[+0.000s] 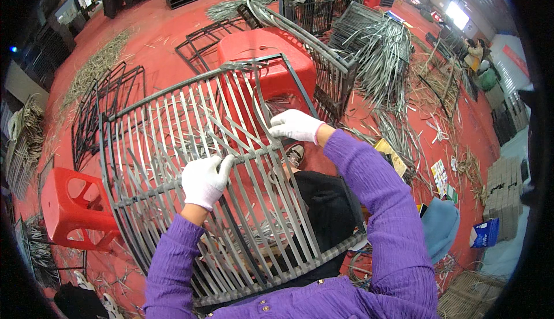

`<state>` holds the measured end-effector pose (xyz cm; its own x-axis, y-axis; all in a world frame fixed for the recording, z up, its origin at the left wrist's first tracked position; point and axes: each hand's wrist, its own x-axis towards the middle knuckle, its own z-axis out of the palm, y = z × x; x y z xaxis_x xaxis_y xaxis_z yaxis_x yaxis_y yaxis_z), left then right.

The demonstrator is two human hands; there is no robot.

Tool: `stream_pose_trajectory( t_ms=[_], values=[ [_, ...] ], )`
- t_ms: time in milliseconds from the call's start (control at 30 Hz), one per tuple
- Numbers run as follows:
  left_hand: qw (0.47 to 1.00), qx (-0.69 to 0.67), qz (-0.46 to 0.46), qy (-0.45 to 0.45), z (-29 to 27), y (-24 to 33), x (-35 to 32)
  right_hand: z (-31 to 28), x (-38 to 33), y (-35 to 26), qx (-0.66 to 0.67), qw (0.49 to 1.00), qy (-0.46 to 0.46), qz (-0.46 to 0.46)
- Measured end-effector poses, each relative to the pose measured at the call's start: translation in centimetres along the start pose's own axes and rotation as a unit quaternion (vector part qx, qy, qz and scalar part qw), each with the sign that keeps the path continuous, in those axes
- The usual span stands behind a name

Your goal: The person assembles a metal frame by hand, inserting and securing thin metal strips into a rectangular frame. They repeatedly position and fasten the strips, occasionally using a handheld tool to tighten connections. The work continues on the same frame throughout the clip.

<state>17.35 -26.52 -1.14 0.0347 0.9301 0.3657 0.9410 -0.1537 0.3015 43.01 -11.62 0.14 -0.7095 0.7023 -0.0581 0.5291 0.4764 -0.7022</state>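
A dark metal frame [105, 163] strung with grey flat strips [156, 117] leans across my lap, its wrapped crossbar [153, 191] running through the middle. My left hand [205, 181], in a white glove, is closed over this crossbar with the thumb up; its fingertips are partly hidden. Farther right, my right hand [295, 126], also gloved, pinches a loose grey strip [259, 101] just above the crossbar's right end. Several strips between the two hands stand slanted and bent, while those on the left run nearly parallel.
One red plastic stool [265, 48] stands behind the frame, another red stool [75, 209] at the left. Bare black frames [109, 108] lie on the red floor. A heap of grey strips [384, 59] sits far right, and a light blue cloth [441, 226] is beside my right arm.
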Motion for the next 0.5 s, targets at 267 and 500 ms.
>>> stream_pose_trajectory(
  t_ms=[267, 500],
  values=[
    [0.984, -0.098, 0.050, 0.142, -0.7, 4.8, 0.4, 1.1, 0.0, 1.9, 0.150, 0.978, -0.041, 0.138],
    [0.985, -0.090, 0.144, 0.020, 4.5, 8.3, 5.1, 1.1, 0.9, 1.7, -0.002, 0.992, -0.058, 0.113]
  ],
)
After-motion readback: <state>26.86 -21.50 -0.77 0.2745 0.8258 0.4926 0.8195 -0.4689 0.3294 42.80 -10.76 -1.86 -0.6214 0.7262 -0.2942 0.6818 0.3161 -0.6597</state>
